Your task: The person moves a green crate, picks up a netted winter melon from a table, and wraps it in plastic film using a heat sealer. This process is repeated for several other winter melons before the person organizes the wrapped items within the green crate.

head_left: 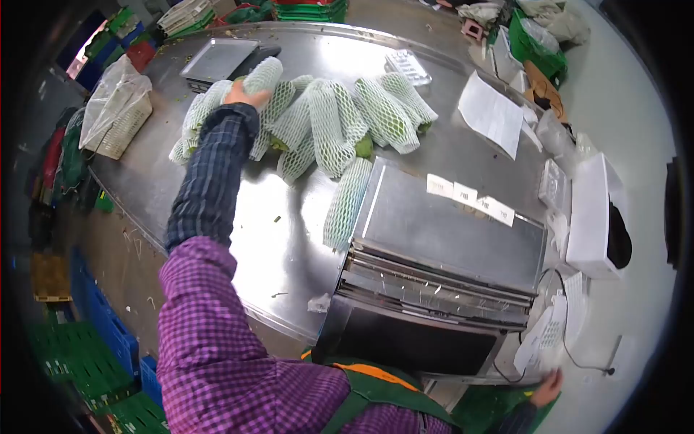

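Note:
My left hand (246, 95) reaches to the far left of the metal table (282, 239) and is closed round a net-sleeved vegetable (263, 75). More green vegetables in white foam nets (329, 130) lie beside it in a loose pile. One netted piece (347, 205) rests against the left side of the metal wrapping machine (448, 239). My right hand (547, 388) is low at the right, near the machine's lower right corner. Its fingers are partly visible and small, and whether they are apart or closed is unclear.
A scale (219, 59) stands at the back left, near a white basket with a plastic bag (118, 108). Paper sheets (493, 112) and a clear tray (408, 67) lie at the back right. A white box (593, 217) stands at the right. Green crates (65, 362) are at lower left.

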Available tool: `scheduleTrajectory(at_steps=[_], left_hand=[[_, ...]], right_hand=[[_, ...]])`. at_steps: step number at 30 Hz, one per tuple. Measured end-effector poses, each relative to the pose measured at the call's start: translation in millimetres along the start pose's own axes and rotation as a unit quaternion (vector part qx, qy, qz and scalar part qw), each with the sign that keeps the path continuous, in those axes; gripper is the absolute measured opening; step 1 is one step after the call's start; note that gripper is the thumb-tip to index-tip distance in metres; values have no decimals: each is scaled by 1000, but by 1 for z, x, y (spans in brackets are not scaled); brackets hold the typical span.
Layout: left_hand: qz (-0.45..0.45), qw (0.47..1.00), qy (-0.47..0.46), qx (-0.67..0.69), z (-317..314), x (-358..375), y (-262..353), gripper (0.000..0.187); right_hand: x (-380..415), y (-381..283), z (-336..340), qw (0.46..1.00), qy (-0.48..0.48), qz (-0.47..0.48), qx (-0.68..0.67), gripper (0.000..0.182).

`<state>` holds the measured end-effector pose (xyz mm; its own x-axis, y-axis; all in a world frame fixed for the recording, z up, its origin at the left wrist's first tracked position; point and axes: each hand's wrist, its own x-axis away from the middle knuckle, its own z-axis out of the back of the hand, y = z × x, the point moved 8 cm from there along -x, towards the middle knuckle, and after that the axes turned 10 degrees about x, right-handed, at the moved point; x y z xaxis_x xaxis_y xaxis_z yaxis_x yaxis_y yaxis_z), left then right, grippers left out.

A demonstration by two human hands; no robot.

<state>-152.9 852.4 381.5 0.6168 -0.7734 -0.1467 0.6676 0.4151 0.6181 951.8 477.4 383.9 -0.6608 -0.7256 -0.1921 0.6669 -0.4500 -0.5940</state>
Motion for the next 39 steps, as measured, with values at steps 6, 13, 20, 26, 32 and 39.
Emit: scheduleTrajectory(at_steps=[6, 13, 20, 26, 32, 39], left_hand=[[146, 760, -267, 574, -15, 167, 93, 67], [108, 634, -586, 493, -92, 353, 227, 70], [-172, 850, -442, 228, -112, 380, 242, 68], [-185, 941, -278, 52, -34, 403, 185, 36], [52, 850, -394, 345, -82, 418, 155, 17], [54, 673, -335, 658, -23, 371, 227, 24]], right_hand=[[41, -346, -175, 935, -236, 176, -195, 58], [89, -453, -252, 791, -446, 268, -323, 90], [82, -378, -238, 851, -401, 296, -163, 65], [74, -322, -169, 908, -153, 384, 70, 39], [95, -303, -222, 887, -377, 157, -216, 17], [44, -369, -170, 728, -387, 53, -563, 20]])
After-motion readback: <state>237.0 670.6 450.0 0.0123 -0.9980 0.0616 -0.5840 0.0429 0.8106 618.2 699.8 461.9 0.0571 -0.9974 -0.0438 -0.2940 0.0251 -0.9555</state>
